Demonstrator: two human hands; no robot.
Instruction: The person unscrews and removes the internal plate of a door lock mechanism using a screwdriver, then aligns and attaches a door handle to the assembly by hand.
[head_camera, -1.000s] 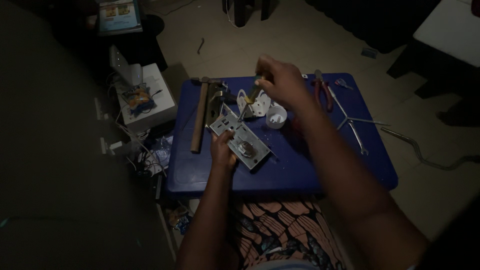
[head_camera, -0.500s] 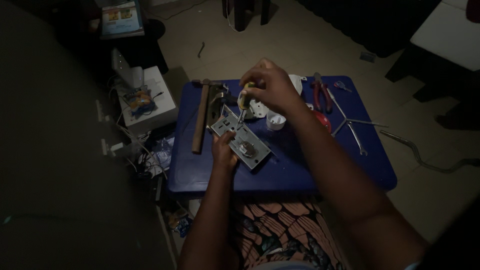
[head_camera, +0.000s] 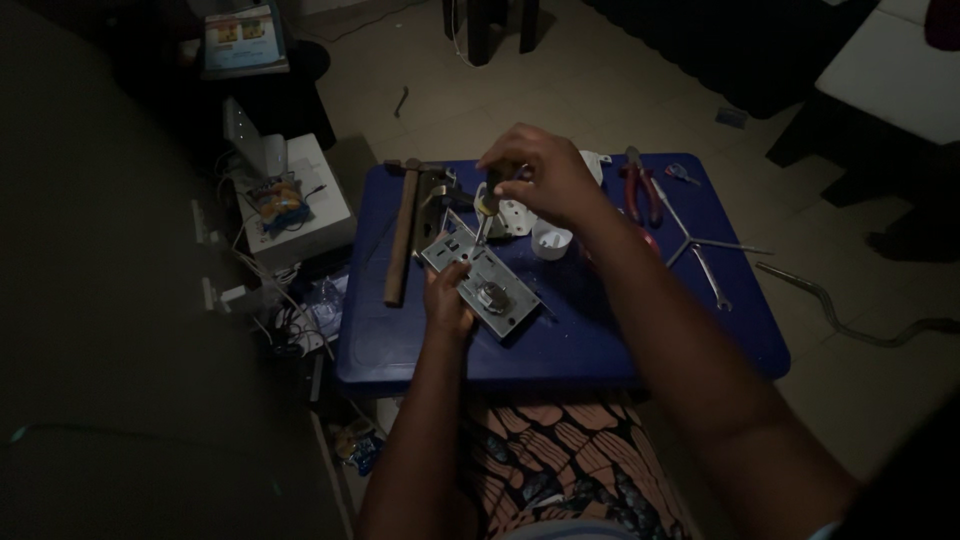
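Observation:
A grey metal door lock case (head_camera: 482, 278) lies slantwise on the small blue table (head_camera: 600, 345). My left hand (head_camera: 446, 297) presses on its near left edge and holds it down. My right hand (head_camera: 535, 180) hovers over the far end of the lock case, fingers closed round a screwdriver (head_camera: 483, 215) with a yellowish handle. The screwdriver's tip points down at the case's top corner. A small white cup (head_camera: 551, 240) stands just right of the lock case.
A wooden-handled hammer (head_camera: 402, 235) lies at the table's left side. Red-handled pliers (head_camera: 640, 188) and a thin metal spanner (head_camera: 700, 255) lie on the right. A white box (head_camera: 295, 205) with a snack packet sits on the floor to the left, among loose cables.
My right hand has moved left from the table's far middle to above the lock case, bringing the screwdriver down onto its top corner. My left hand stays on the case.

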